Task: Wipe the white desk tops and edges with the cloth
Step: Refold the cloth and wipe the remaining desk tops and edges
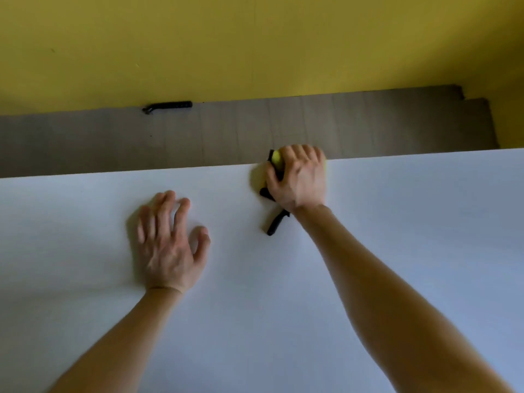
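Note:
The white desk top [368,194] fills the lower part of the head view. At its far edge my right hand [297,177] grips a yellow cloth with black trim [276,161]; the fingers curl over the edge. A black strap end [274,224] of the cloth trails beside my wrist. Most of the cloth is hidden under the hand. My left hand [170,239] rests flat on the desk top to the left, fingers spread.
Beyond the desk's far edge lies a grey-brown floor [113,143]. A yellow wall [255,43] rises behind it. A short black object [168,106] lies where the floor meets the wall.

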A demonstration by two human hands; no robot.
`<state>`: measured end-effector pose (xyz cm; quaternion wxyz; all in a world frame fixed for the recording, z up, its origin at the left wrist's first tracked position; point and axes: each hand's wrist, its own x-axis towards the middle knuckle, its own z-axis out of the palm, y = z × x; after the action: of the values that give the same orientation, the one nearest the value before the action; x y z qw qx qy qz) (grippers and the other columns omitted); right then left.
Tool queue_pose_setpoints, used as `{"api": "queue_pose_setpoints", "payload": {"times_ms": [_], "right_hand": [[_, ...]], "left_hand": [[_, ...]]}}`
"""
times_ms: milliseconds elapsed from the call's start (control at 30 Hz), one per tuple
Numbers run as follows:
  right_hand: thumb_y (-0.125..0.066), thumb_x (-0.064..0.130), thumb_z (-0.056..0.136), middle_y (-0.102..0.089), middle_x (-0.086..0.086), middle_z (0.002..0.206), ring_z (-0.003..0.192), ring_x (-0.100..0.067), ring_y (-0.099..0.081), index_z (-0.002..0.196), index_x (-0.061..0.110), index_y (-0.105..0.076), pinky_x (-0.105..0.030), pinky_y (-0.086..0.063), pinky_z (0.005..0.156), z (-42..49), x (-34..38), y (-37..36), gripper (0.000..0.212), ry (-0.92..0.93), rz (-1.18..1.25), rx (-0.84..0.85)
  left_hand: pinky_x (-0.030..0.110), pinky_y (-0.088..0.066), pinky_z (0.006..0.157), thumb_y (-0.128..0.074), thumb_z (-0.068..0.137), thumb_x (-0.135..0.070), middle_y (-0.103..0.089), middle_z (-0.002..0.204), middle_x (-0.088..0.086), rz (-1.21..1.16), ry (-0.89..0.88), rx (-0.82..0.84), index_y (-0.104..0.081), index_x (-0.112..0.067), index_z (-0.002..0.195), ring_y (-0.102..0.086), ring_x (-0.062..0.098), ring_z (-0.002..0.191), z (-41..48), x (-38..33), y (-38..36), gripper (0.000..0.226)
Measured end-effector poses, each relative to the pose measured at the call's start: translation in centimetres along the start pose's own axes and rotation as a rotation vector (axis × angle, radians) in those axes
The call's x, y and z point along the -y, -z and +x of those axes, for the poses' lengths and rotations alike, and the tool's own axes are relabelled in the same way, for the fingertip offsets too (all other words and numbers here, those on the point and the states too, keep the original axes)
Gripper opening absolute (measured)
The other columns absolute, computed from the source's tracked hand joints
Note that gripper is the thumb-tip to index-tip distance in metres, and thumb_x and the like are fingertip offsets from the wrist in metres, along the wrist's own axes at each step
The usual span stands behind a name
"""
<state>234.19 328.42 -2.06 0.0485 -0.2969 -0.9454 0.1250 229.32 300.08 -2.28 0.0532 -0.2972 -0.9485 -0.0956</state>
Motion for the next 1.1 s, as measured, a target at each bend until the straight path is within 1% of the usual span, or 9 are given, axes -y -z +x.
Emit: {"api": "queue_pose_setpoints", "payload": {"times_ms": [200,300,433,533,600,800,900,1000,1100], "right_hand": [[-0.056,0.056,0.095,-0.072,-0.002,0.098,0.097,-0.031,-0.065,0.102,0.020,-0.071,-0.042,-0.041,0.091,1.6,13.7,-4.2,0.039,0.384,0.131,0.127],[-0.053,0.058,0.096,-0.072,-0.005,0.102,0.100,-0.034,-0.064,0.107,0.020,-0.069,-0.042,-0.042,0.090,1.8,6.8,-3.2,0.043,0.381,0.150,0.123],[-0.055,0.055,0.099,-0.070,-0.009,0.106,0.105,-0.037,-0.061,0.107,0.017,-0.066,-0.048,-0.045,0.099,0.8,-9.3,2.1,0.040,0.101,0.024,0.046],[-0.052,0.052,0.100,-0.067,-0.011,0.104,0.105,-0.039,-0.058,0.103,0.013,-0.063,-0.051,-0.043,0.106,0.4,-13.7,4.0,0.040,-0.091,-0.064,0.007],[-0.053,0.048,0.097,-0.066,-0.013,0.097,0.100,-0.039,-0.059,0.096,0.013,-0.062,-0.051,-0.043,0.102,0.2,-10.7,2.8,0.036,-0.162,-0.084,-0.009],[-0.044,0.057,0.098,-0.070,-0.006,0.107,0.104,-0.033,-0.059,0.103,0.021,-0.064,-0.048,-0.042,0.096,0.6,11.2,-3.3,0.041,0.241,-0.032,0.135],[-0.046,0.060,0.099,-0.071,-0.005,0.108,0.105,-0.031,-0.061,0.106,0.021,-0.066,-0.046,-0.040,0.091,1.2,15.5,-4.3,0.044,0.321,0.024,0.149],[-0.049,0.059,0.097,-0.072,-0.006,0.107,0.106,-0.033,-0.062,0.109,0.020,-0.068,-0.045,-0.042,0.090,1.4,9.8,-3.4,0.045,0.390,0.079,0.121],[-0.050,0.057,0.098,-0.072,-0.008,0.107,0.105,-0.035,-0.062,0.110,0.019,-0.068,-0.046,-0.046,0.092,1.2,-3.4,-0.4,0.044,0.291,0.120,0.075]], "left_hand": [[0.059,-0.028,0.127,-0.055,0.100,-0.040,-0.049,0.160,0.018,-0.009,-0.004,-0.012,-0.061,-0.006,0.140,-0.041,0.041,0.154,0.2,0.1,0.0,0.054],[0.059,-0.028,0.127,-0.057,0.099,-0.039,-0.047,0.164,0.017,0.002,-0.012,-0.022,-0.059,-0.007,0.146,-0.043,0.042,0.153,0.2,0.2,0.0,0.056],[0.061,-0.028,0.126,-0.057,0.097,-0.040,-0.046,0.166,0.015,-0.021,0.024,-0.014,-0.059,-0.008,0.148,-0.043,0.042,0.153,0.1,-0.3,0.1,0.059],[0.062,-0.028,0.126,-0.055,0.098,-0.041,-0.045,0.167,0.015,-0.034,0.036,-0.002,-0.058,-0.009,0.148,-0.042,0.043,0.153,0.1,-0.1,-0.2,0.060],[0.062,-0.027,0.126,-0.055,0.098,-0.041,-0.043,0.168,0.014,-0.032,0.037,0.006,-0.057,-0.009,0.150,-0.041,0.043,0.154,0.0,-0.2,-0.2,0.060],[0.060,-0.028,0.127,-0.057,0.099,-0.039,-0.047,0.163,0.017,-0.015,0.013,-0.001,-0.059,-0.007,0.145,-0.040,0.040,0.155,0.0,0.0,0.0,0.056],[0.058,-0.027,0.129,-0.054,0.101,-0.040,-0.052,0.157,0.018,-0.008,0.023,0.001,-0.058,-0.003,0.142,-0.043,0.039,0.152,0.4,0.1,-0.1,0.056],[0.060,-0.028,0.128,-0.053,0.102,-0.039,-0.047,0.163,0.018,0.043,-0.021,0.024,-0.054,-0.001,0.149,-0.040,0.039,0.155,0.2,0.2,0.0,0.060],[0.061,-0.028,0.128,-0.045,0.105,-0.039,-0.043,0.167,0.020,0.093,-0.028,0.053,-0.050,0.001,0.154,-0.038,0.040,0.157,0.1,-0.2,0.4,0.063]]}}
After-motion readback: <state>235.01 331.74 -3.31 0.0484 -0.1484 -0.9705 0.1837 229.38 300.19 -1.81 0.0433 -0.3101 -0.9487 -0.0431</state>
